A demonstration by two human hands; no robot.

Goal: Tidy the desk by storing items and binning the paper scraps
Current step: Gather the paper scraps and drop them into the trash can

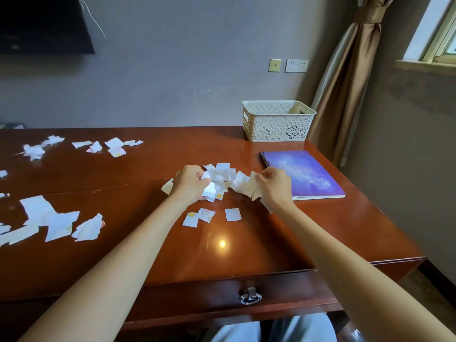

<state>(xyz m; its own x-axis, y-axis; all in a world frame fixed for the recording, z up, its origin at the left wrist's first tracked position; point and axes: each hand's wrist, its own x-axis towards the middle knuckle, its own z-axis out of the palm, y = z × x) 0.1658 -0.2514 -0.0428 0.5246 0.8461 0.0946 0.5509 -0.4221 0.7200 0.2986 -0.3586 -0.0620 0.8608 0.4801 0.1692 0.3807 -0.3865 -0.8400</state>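
Both hands are out over the middle of the tabletop [148, 243], each closed on torn paper. My left hand [191, 180] has its fingers curled round a crumpled wad [219, 175] of white scraps, part of it bulging out past my knuckles toward the right, and one loose piece [167, 186] pokes out by the left side of that hand. My right hand [274, 185] pinches a second crumpled bunch [245, 185] between thumb and curled fingers; the two lots of paper touch in the gap between my hands, so I cannot tell whether they are one mass or two. Just nearer to me than the hands, three small scraps [204, 214] lie flat on the wood: two overlap and carry small printed drawings, and the third lies plain a little to the right. More torn paper is spread over the left half: a cluster of larger pieces [49, 218] toward the front edge and a scatter of smaller pieces [111, 145] toward the far edge. Just beside my right hand, on its right, lies a closed purple spiral notebook [308, 174]. Beyond that, at the far edge by the wall, stands a white openwork basket [277, 124], its inside mostly hidden from me. Below the front edge, a drawer [209, 299] with a metal ring pull [250, 296] is shut
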